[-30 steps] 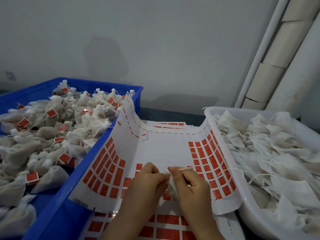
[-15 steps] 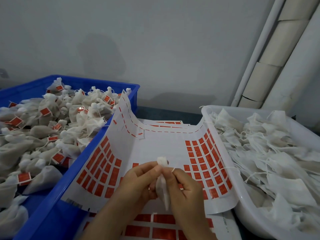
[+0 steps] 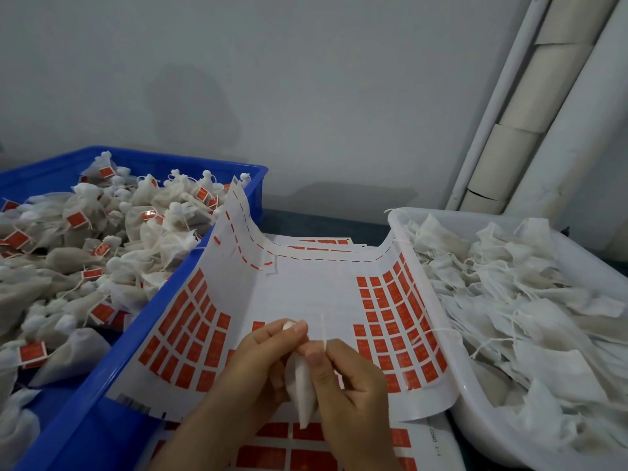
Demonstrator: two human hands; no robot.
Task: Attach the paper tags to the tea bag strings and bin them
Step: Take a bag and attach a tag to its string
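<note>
Plainly, the tea bag (image 3: 303,396) is a light, soft thing: a small white mesh pouch, hanging limp between the two hands over the curled sheet of tags (image 3: 306,294). The left hand (image 3: 261,365) pinches its gathered top between thumb and forefinger, and the right hand (image 3: 353,382) pinches the string (image 3: 323,329), whose free end stands up thin and pale above the thumb. The right hand's other fingers curl beside the pouch; whether they press it cannot be told.

The pouch will likely crumple under any squeeze and has almost no weight, so the knotted top is the sound place to hold it. The string looks fine and springy, apt to slip or twist away, and is best pinched close to its end, where a tag goes. The orange tags look like small peel-off paper labels, flimsy and probably sticky on the back; one lone tag (image 3: 258,325) lies just beside the left fingertips.

The sheet bridges the blue crate (image 3: 163,300) on the left, heaped with tagged bags, and the white tub (image 3: 469,413) on the right, full of untagged ones.
</note>
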